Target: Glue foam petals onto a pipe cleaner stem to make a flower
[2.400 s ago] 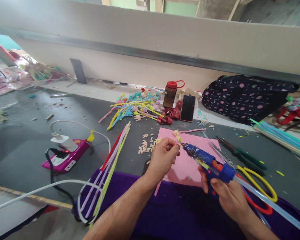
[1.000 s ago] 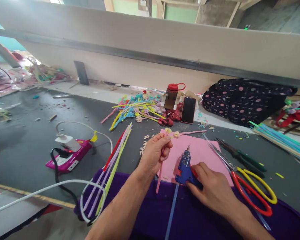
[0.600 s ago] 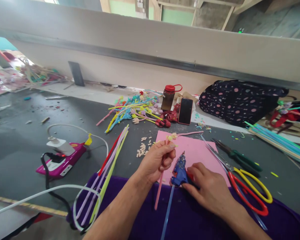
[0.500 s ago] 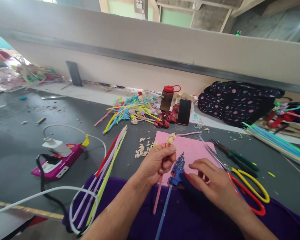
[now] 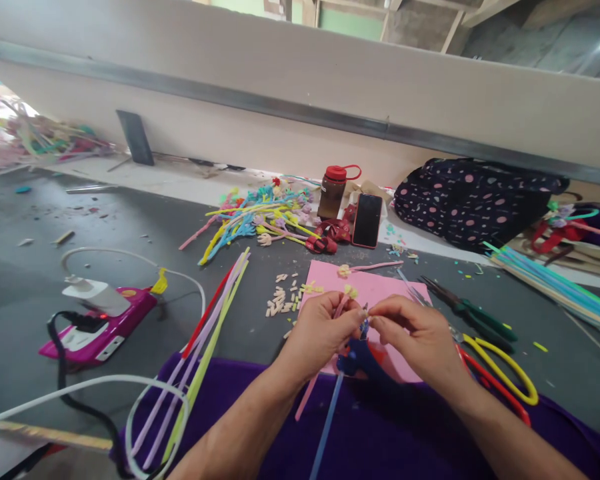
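Observation:
My left hand (image 5: 320, 330) is closed around a pink pipe-cleaner stem (image 5: 306, 397) with a small pale yellow flower (image 5: 351, 291) at its top. Fingertips of my right hand (image 5: 420, 337) pinch at the stem just below the flower, touching the left hand. Both hands hover over a pink foam sheet (image 5: 380, 287). The blue glue gun (image 5: 356, 357) lies on the sheet under my hands, its clear glue stick (image 5: 323, 427) trailing toward me over purple cloth (image 5: 380, 433).
Red-and-yellow scissors (image 5: 500, 387) and green-handled pliers (image 5: 475, 310) lie to the right. Loose coloured stems (image 5: 205, 333), a pile of small cut bits (image 5: 280, 301), a heap of finished flowers (image 5: 260, 220), a bottle (image 5: 333, 192), a phone (image 5: 367, 220), a pink power strip (image 5: 97, 320) and a dotted bag (image 5: 470, 197) surround them.
My right hand set the glue gun down on the pink sheet, let go of it, and rose to pinch the stem beside my left hand. The left hand kept holding the stem.

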`<action>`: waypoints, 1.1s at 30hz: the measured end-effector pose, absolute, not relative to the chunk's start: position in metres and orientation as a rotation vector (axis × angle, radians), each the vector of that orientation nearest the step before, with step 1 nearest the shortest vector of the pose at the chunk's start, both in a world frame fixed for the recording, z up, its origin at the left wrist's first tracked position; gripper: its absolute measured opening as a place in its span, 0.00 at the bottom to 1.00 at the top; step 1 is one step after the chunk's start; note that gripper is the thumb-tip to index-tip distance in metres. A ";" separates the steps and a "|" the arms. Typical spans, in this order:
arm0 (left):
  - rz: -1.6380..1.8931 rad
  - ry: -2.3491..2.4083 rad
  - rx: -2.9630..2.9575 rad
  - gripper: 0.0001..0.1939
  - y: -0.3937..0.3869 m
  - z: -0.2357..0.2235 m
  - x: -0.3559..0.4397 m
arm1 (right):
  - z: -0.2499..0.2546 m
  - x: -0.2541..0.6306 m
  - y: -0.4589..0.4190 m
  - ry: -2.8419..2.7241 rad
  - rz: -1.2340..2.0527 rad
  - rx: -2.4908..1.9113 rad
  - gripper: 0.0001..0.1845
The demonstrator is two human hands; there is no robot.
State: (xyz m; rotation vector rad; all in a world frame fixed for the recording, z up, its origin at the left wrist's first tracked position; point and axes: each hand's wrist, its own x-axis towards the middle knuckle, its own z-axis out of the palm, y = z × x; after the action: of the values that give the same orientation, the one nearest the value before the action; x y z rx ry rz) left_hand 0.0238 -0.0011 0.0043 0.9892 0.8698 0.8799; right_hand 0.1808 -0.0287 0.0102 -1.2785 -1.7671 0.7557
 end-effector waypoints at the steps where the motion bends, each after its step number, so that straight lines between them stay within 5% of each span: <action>1: 0.909 0.913 1.014 0.08 -0.001 0.005 0.024 | 0.007 0.179 -0.029 -1.715 0.911 -1.317 0.04; 4: 0.984 0.960 1.056 0.07 -0.002 0.008 0.024 | 0.001 0.173 -0.030 -1.571 1.179 -1.348 0.06; 25: 0.760 0.829 0.967 0.04 -0.003 0.009 0.023 | -0.001 0.184 -0.023 -1.403 0.983 -1.294 0.07; 33: 0.670 0.786 1.031 0.12 0.000 0.008 0.018 | 0.002 0.192 -0.026 -1.442 0.996 -1.272 0.06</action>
State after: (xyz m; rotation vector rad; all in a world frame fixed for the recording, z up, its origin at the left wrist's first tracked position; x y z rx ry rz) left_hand 0.0181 0.0000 0.0081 1.0307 0.7864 0.6700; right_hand 0.1922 -0.0258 0.0017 -1.2716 -1.4423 0.9959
